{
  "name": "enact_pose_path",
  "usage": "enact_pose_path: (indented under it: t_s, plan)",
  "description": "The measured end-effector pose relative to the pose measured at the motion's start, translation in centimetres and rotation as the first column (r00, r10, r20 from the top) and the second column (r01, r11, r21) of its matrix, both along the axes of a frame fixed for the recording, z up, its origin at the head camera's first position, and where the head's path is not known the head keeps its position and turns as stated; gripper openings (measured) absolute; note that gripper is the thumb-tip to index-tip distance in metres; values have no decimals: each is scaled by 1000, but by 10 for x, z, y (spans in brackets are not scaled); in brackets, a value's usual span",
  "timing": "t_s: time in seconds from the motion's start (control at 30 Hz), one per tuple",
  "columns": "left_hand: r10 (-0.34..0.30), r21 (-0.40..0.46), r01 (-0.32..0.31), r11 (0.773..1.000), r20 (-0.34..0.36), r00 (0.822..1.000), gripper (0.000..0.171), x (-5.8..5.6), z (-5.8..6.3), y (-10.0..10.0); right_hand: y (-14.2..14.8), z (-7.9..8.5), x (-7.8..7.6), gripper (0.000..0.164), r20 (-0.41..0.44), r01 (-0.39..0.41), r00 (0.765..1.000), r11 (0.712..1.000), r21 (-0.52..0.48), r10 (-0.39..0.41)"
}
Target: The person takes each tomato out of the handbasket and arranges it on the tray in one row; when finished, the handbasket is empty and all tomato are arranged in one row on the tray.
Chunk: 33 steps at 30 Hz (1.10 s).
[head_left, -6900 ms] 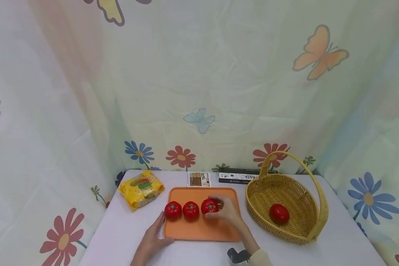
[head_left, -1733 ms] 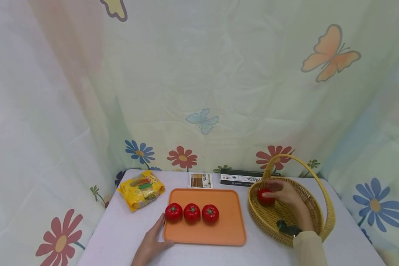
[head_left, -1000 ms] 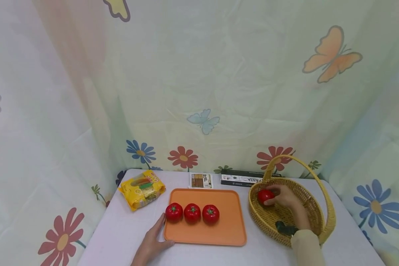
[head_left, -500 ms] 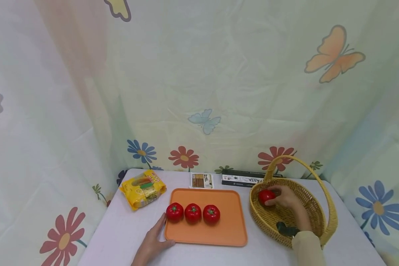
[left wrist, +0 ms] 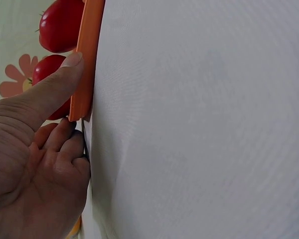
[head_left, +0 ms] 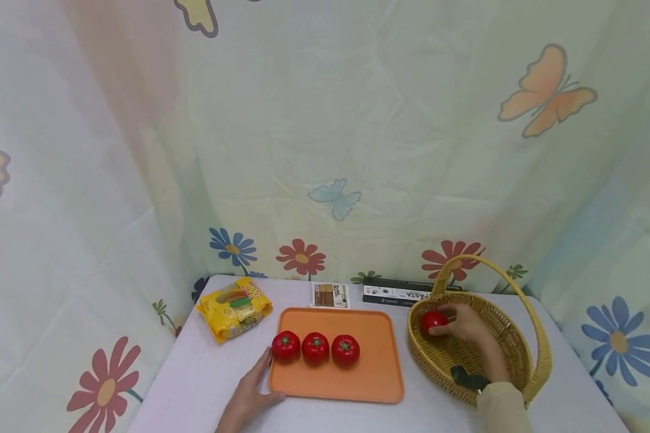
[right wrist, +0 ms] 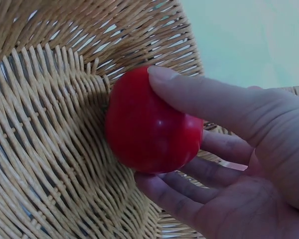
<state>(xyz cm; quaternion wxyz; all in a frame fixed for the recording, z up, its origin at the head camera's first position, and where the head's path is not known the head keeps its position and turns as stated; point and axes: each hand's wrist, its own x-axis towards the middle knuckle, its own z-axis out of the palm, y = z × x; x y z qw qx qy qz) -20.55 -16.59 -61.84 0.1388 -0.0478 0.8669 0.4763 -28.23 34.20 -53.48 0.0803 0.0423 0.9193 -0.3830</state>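
Note:
Inside the wicker basket [head_left: 428, 370], my right hand [head_left: 468, 325] holds a red tomato [head_left: 432, 323] near the back left wall. Its thumb lies on the tomato's upper side and the fingers curve around the other side, as the right wrist view shows. My left hand [head_left: 249, 388] rests at the near left corner of the orange tray [head_left: 330, 385], fingers along the left edge. In the left wrist view its thumb [left wrist: 55, 89] lies straight against the tray's front rim. On the tray stand a left tomato [head_left: 286, 347], a middle tomato [head_left: 315, 349] and a right tomato [head_left: 345, 350], in a row.
A yellow food packet [head_left: 235, 308] lies at the back left of the white table [head_left: 206, 367]. Behind the tray lie a small printed packet [head_left: 330, 295] and a dark pasta box [head_left: 395, 292]. The basket's tall handle [head_left: 541, 343] arches over it. A patterned curtain [head_left: 325, 120] hangs behind.
Earlier my right hand was at the right tomato on the tray; it has moved right into the basket. The basket's tomato now sits further back and left. My left hand has stayed at the tray corner.

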Motion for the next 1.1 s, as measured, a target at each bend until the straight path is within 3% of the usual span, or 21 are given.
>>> enact_pose_path:
  t_s: [0.5, 0.93, 1.1]
  plan:
    - [9, -5, -9, 1000, 0, 1000, 114, 1, 0, -1, -10, 28, 21, 78, -67, -12, 998, 999, -33, 10]
    - [7, 13, -7, 1000, 5, 1000, 114, -2, -2, 0, -17, 41, 36, 66, -108, -11, 994, 982, -188, -10]
    - [0, 4, 0, 1000, -7, 1000, 114, -1, -2, 0, -24, 46, 41, 65, -161, -58, 987, 967, -250, 17]
